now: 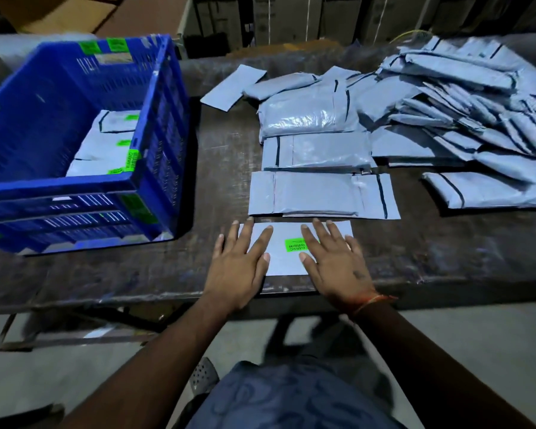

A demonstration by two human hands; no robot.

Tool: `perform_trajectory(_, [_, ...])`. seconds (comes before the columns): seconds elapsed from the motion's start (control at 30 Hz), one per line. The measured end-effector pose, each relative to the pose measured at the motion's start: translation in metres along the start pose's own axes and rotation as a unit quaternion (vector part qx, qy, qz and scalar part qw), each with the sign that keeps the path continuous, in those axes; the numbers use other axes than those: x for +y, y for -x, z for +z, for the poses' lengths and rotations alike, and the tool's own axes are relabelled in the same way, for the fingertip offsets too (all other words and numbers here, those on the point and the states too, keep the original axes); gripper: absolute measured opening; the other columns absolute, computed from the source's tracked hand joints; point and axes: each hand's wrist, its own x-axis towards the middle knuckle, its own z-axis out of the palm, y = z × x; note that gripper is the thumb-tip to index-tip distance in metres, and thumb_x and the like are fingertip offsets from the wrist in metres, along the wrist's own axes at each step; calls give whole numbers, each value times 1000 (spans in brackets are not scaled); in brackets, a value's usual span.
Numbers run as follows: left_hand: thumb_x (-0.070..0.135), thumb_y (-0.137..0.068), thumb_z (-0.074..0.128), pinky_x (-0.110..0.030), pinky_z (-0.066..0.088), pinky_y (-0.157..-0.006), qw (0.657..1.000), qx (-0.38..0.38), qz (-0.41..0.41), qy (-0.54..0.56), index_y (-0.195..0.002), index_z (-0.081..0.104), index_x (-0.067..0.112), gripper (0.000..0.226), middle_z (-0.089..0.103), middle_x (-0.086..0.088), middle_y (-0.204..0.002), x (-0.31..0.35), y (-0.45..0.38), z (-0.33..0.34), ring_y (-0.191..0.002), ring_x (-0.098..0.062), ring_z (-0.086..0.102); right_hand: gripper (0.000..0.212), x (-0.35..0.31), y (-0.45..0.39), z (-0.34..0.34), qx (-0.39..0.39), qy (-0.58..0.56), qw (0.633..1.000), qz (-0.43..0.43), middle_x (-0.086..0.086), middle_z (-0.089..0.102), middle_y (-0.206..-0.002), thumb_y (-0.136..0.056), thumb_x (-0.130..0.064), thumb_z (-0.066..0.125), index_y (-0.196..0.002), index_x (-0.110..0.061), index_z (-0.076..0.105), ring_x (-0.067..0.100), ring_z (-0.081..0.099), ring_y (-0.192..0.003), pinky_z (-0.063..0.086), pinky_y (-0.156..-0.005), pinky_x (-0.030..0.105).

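At the far left, one blue crate stands on the table, and at least three grey packets with green labels show inside it. Just right of the crate, close to the table's near edge, lies the packet in hand, one flat grey mailer carrying one green label. The left hand lies flat on its left end, fingers straight and slightly spread, pressing down. The right hand presses its right end the same way, one fingertip touching the label's edge. Neither hand grips anything, so the slick plastic could probably skate toward the table edge and drop if the palms push unevenly. A finger dragging across the label might also crease it or lift a corner. Beyond the hands, three unlabelled packets lie in a rough column. Farther right is a loose pile, well over a dozen, overlapping too much for an exact count.
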Motion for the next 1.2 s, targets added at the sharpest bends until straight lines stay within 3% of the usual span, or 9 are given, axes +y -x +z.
perform_trajectory(0.13, [48,-104,23,-56,18,-120,997,-2,-72,-10,-157,12,46,54,11,-12,-167,-3,6,-1,-152,-34,13,58,14,10,-9,7,32,996,80,8,31,-160,-98,-53,20,-151,-38,37,32,28,-147,32,-108,49])
perform_trajectory(0.3, [37,-96,52,-44,45,-99,984,41,-169,34,-141,47,29,47,39,-17,-141,15,7,-18,-124,-36,40,46,10,15,-27,17,10,985,170,14,40,-143,-96,-37,52,-141,-32,50,36,36,-127,41,-99,44])
perform_trajectory(0.5, [12,-85,71,-19,41,-89,933,8,-271,236,-128,61,31,47,45,-12,-131,14,-8,-35,-101,-24,52,48,12,5,-38,-6,-173,966,190,16,50,-132,-88,-11,64,-135,-21,60,31,54,-114,37,-102,23])
perform_trajectory(0.6, [2,-82,72,-19,41,-65,908,30,-279,312,-105,70,30,37,64,-2,-98,8,-12,-34,-78,-15,55,41,17,8,-40,22,-274,945,178,2,73,-112,-80,-3,67,-118,-17,73,18,65,-102,41,-98,20])
perform_trajectory(0.7, [6,-85,74,-21,41,-63,895,46,-264,357,-89,73,30,24,66,0,-79,8,-9,-42,-68,-12,57,24,24,15,-47,67,-342,922,165,-8,73,-82,-79,-6,72,-95,-23,79,4,64,-73,48,-82,22])
perform_trajectory(0.8, [19,-86,76,-21,43,-64,913,97,-234,320,-93,77,31,14,68,6,-74,6,-11,-69,-69,-8,62,19,29,11,-66,100,-386,907,135,-6,76,-98,-83,-8,74,-97,-21,79,3,66,-93,48,-85,15])
perform_trajectory(0.93, [21,-87,77,-10,35,-53,915,159,-172,329,-95,78,30,13,59,17,-65,-3,-19,-131,-55,1,51,22,21,-11,-112,127,-412,898,85,-15,75,-101,-84,-11,74,-101,-24,79,3,69,-96,55,-94,31])
perform_trajectory(1.13, [29,-75,80,-45,57,-81,886,196,-146,393,-92,80,27,18,75,-10,-86,-66,-25,-228,-78,-25,70,19,-34,-66,-185,148,-441,885,3,-9,77,-86,-75,-26,74,-93,-26,79,11,72,-82,58,-85,40])
perform_trajectory(1.2, [19,-75,81,-45,58,-77,866,197,-142,436,-92,80,18,16,73,-20,-85,-100,-31,-256,-73,-23,65,15,-65,-91,-204,157,-431,888,-22,-8,76,-83,-77,-22,76,-92,-23,80,10,70,-80,58,-86,39])
